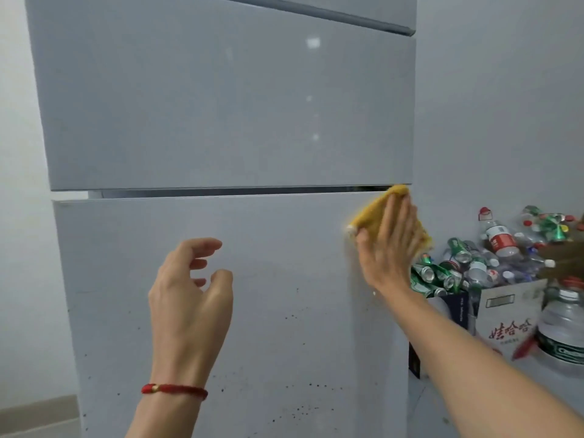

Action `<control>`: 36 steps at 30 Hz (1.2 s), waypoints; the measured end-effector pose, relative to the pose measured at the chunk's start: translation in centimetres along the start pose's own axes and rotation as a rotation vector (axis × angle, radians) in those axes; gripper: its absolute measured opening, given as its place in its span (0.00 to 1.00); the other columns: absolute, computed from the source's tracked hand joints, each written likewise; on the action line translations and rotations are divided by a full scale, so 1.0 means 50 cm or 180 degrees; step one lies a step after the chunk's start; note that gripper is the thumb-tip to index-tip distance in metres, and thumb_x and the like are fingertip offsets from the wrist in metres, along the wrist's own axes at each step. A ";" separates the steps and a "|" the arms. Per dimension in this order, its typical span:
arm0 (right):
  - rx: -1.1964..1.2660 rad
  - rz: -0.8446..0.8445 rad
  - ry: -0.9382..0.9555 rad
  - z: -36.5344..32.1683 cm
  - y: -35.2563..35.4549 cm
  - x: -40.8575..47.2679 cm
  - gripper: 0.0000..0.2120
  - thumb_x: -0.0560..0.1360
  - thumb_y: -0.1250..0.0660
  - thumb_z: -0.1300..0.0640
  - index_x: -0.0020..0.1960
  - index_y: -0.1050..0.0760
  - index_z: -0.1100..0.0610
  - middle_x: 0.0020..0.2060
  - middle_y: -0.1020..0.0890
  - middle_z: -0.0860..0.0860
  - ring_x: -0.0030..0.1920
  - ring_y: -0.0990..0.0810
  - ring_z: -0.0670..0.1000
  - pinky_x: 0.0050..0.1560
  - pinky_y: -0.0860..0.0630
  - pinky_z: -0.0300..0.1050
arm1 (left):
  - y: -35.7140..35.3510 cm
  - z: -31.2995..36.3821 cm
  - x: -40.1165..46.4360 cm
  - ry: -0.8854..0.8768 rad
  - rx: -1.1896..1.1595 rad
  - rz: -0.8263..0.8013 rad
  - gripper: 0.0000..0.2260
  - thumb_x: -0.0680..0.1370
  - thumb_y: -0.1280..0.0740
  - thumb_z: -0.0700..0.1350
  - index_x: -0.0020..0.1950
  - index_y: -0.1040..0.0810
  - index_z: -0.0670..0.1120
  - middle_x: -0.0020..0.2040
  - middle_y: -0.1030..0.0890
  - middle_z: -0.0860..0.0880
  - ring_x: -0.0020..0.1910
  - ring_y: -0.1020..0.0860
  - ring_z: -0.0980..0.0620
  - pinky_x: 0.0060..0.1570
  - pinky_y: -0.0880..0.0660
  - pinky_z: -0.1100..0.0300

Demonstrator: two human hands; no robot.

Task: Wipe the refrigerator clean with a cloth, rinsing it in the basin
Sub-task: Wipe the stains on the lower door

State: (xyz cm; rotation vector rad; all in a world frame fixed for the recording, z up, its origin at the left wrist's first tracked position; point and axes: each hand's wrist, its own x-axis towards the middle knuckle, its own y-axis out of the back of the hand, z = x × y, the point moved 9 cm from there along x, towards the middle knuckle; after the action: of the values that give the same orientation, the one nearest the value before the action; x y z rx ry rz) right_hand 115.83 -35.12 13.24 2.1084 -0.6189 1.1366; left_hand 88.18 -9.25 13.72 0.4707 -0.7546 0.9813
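Note:
A pale grey refrigerator (221, 121) fills the head view, with a dark gap between its middle door and its lower door (268, 311). Small dark specks dot the lower door. My right hand (390, 245) lies flat on a yellow cloth (374, 213), pressing it against the top right corner of the lower door, just under the gap. My left hand (189, 295) hovers in front of the lower door with fingers curled apart and nothing in it; a red string bracelet circles its wrist. No basin is in view.
To the right of the refrigerator a cardboard box (505, 314) overflows with green cans (433, 273) and plastic bottles (499, 235). A large water bottle (562, 324) stands beside it. A grey wall rises behind; a white wall is at the left.

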 end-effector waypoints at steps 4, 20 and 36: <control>0.0693 0.0026 -0.1686 0.048 -0.018 -0.064 0.42 0.78 0.56 0.35 0.84 0.67 0.52 0.84 0.63 0.55 0.84 0.62 0.59 0.80 0.58 0.69 | 0.071 -0.079 -0.013 0.0180 0.0157 -0.0125 0.21 0.75 0.33 0.34 0.61 0.20 0.56 0.57 0.23 0.64 0.61 0.25 0.51 0.58 0.27 0.55; -0.0490 -0.0386 0.3487 -0.635 -0.133 -0.310 0.40 0.78 0.41 0.37 0.85 0.48 0.49 0.85 0.50 0.53 0.84 0.56 0.57 0.81 0.56 0.66 | 0.215 -0.182 0.001 0.0089 0.0457 0.0869 0.20 0.74 0.33 0.32 0.61 0.20 0.50 0.58 0.25 0.53 0.61 0.26 0.45 0.57 0.27 0.50; -0.0034 -0.0128 0.1945 -0.802 -0.148 -0.316 0.41 0.77 0.43 0.42 0.85 0.52 0.54 0.84 0.54 0.57 0.84 0.60 0.62 0.80 0.62 0.70 | 0.292 -0.215 0.019 0.0642 -0.0088 0.0897 0.19 0.78 0.37 0.45 0.67 0.22 0.58 0.64 0.22 0.50 0.63 0.23 0.47 0.61 0.26 0.48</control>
State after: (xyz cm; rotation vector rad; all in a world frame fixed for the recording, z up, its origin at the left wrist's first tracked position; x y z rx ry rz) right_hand 90.85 0.75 13.76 1.6220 -0.2867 1.6430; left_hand 79.57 5.59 7.73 0.2393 -0.6617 1.2590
